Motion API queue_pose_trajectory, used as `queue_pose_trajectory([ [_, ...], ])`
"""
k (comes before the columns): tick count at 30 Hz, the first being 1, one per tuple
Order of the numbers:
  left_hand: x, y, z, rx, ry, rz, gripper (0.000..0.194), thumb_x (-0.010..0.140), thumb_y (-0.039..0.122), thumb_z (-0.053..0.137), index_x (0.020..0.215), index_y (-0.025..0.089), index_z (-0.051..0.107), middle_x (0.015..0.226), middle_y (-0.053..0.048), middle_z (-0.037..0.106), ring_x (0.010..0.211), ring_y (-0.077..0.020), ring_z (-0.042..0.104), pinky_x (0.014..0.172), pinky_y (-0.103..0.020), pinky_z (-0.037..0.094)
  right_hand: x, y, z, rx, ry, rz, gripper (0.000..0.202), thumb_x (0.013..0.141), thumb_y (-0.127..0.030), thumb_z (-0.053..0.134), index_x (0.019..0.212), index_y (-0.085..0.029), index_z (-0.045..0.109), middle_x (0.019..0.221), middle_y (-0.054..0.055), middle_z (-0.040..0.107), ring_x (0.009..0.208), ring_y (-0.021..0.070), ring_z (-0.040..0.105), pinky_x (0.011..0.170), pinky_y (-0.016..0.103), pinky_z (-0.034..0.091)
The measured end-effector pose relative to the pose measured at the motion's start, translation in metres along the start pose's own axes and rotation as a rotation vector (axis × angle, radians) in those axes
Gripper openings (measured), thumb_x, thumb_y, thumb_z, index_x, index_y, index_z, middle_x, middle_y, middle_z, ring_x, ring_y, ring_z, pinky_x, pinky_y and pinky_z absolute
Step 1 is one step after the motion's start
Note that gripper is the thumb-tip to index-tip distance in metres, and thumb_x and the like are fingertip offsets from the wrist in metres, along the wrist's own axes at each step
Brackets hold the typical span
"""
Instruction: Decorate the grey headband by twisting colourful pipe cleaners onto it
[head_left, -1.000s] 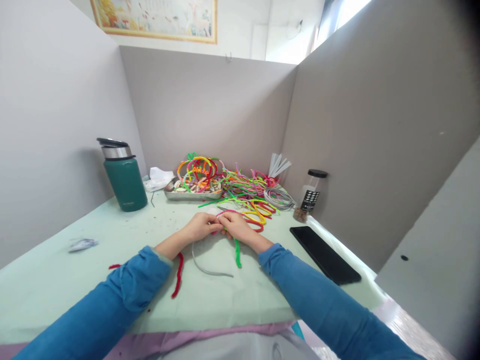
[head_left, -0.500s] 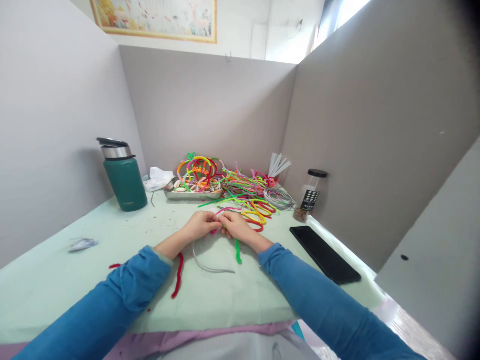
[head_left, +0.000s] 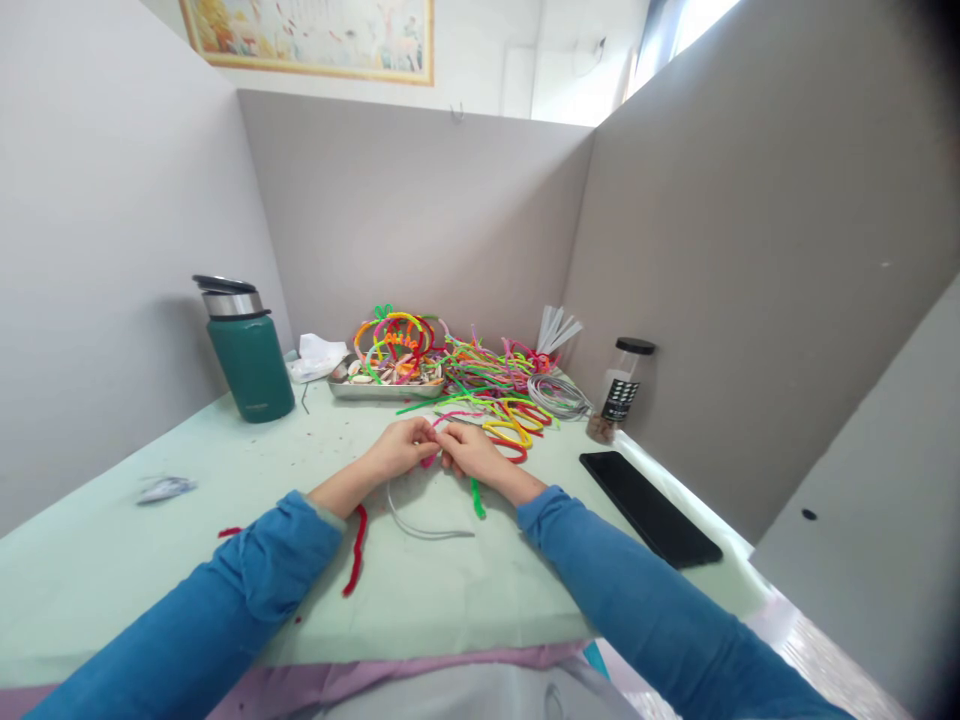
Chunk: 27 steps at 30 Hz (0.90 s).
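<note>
My left hand (head_left: 403, 449) and my right hand (head_left: 472, 450) meet fingertip to fingertip above the middle of the table, both closed in a pinch. A bit of pink pipe cleaner (head_left: 429, 461) shows under the left fingertips. From beneath my right hand hangs the end of a green pipe cleaner (head_left: 478, 498). A thin grey wire (head_left: 427, 535) comes out below my left hand and curves toward me. Exactly how these pieces join is hidden by the fingers. Beside my left forearm lies a red pipe cleaner (head_left: 357, 550).
Behind the hands are a metal tray (head_left: 386, 392) of shapes and bent loops, a heap of pipe cleaners (head_left: 495, 366), yellow-and-red loops (head_left: 514, 432) and coiled wire (head_left: 559, 397). A green bottle (head_left: 251, 368) stands left; a jar (head_left: 621, 392) and black phone (head_left: 649, 508) are right.
The grey wire's end and the green end have shifted up slightly, away from me. Both hands keep nearly the same place and pinch.
</note>
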<state>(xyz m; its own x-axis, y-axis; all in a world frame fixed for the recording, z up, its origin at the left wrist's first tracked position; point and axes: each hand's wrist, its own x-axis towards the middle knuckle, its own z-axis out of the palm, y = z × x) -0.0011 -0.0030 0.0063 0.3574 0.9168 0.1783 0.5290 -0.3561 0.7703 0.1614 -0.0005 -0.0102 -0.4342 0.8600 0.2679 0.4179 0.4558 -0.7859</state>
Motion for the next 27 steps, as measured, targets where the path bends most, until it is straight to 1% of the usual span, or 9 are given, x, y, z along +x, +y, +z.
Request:
queue_pose_trajectory([
  [9, -0.0018, -0.0009, 0.0006, -0.068, -0.040, 0.007, 0.028, 0.070, 0.039, 0.053, 0.085, 0.015, 0.050, 0.061, 0.003, 0.055, 0.039, -0.0049, 0.042, 0.037, -0.016, 0.033, 0.0004, 0.0012, 0.0009, 0.029, 0.010, 0.014, 0.028, 0.087, -0.038, 0.039, 0.075, -0.015, 0.052, 0.059, -0.002, 0.057, 0.039, 0.0041, 0.046, 0.038, 0.014, 0.032],
  [13, -0.0016, -0.0014, 0.0006, -0.089, -0.044, -0.007, 0.028, 0.070, 0.039, 0.053, 0.085, 0.016, 0.049, 0.060, 0.004, 0.055, 0.039, -0.0049, 0.041, 0.036, -0.016, 0.033, 0.0004, 0.0013, 0.0006, 0.017, 0.011, 0.020, 0.025, 0.086, -0.034, 0.041, 0.075, -0.015, 0.052, 0.060, -0.002, 0.057, 0.039, 0.0037, 0.046, 0.038, 0.014, 0.032],
  [17, -0.0010, -0.0018, 0.0009, -0.087, -0.031, -0.009, 0.028, 0.071, 0.041, 0.053, 0.084, 0.016, 0.049, 0.059, 0.004, 0.054, 0.039, -0.0050, 0.041, 0.037, -0.016, 0.032, 0.0010, 0.0021, 0.0006, -0.002, 0.014, 0.010, 0.022, 0.085, -0.033, 0.042, 0.076, -0.015, 0.053, 0.060, -0.002, 0.058, 0.040, 0.0039, 0.046, 0.039, 0.014, 0.032],
  [22, -0.0003, -0.0012, 0.0014, -0.085, -0.007, -0.005, 0.025, 0.071, 0.038, 0.053, 0.082, 0.016, 0.048, 0.055, 0.005, 0.051, 0.039, -0.0051, 0.039, 0.038, -0.016, 0.030, 0.0018, 0.0036, 0.0016, -0.017, 0.020, 0.014, 0.022, 0.085, -0.032, 0.041, 0.076, -0.015, 0.053, 0.060, -0.002, 0.058, 0.040, 0.0039, 0.045, 0.039, 0.014, 0.032],
  [27, -0.0013, 0.0022, 0.0011, -0.101, 0.003, 0.002, 0.024, 0.069, 0.036, 0.054, 0.080, 0.015, 0.049, 0.053, 0.005, 0.051, 0.039, -0.0054, 0.039, 0.039, -0.017, 0.029, 0.0021, 0.0042, 0.0014, -0.029, 0.019, -0.013, 0.022, 0.085, -0.031, 0.041, 0.074, -0.016, 0.052, 0.060, -0.002, 0.057, 0.040, 0.0044, 0.046, 0.040, 0.015, 0.033],
])
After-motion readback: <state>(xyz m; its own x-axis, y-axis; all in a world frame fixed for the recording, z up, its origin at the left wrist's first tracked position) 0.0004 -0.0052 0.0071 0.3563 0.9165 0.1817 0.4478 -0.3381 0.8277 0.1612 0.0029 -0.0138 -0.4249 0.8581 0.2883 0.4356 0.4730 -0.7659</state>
